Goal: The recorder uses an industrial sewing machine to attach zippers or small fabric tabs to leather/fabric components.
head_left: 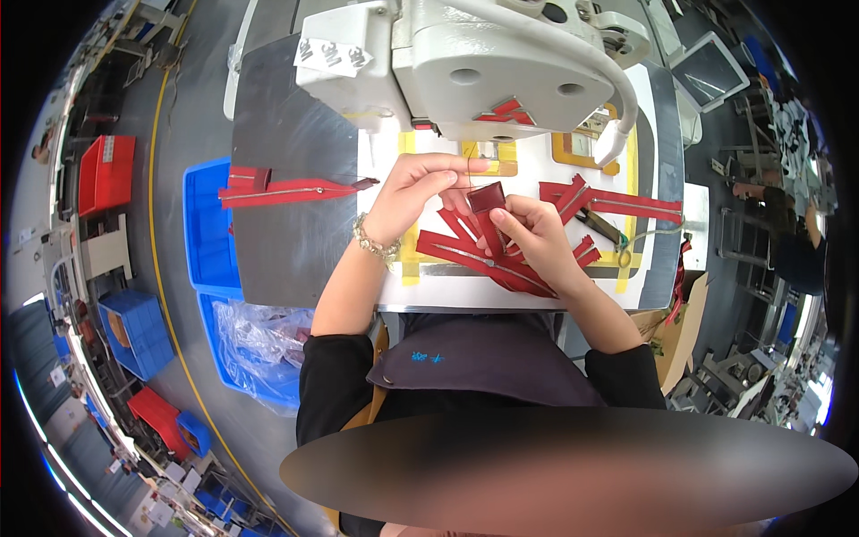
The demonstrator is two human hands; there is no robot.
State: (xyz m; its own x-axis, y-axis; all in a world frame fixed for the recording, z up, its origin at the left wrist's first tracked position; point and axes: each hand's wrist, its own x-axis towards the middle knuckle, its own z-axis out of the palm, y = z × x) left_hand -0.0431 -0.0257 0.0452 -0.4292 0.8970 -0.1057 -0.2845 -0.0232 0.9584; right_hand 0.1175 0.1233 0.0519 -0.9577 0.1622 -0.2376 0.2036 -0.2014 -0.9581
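Observation:
My right hand (537,237) pinches a red zipper strip (491,234) between thumb and fingers. A dark red glossy tab (487,199) covers its upper end, just below the sewing machine head (501,76). My left hand (420,192) is beside it, with the index finger pointing right past the tab and the thumb drawn close. A thin dark thread runs down near these fingertips; whether they grip it is hard to make out. Under both hands lie several red zippers (461,253) in a crossed heap on the white work surface (429,291).
Another red zipper (295,191) lies on the grey tabletop (282,107) at left, and one more (635,206) at right, near green-handled snips (617,237). Yellow-framed templates (573,154) sit behind. Blue bins (210,237) stand left, one with clear plastic (259,345); a cardboard box (684,331) stands right.

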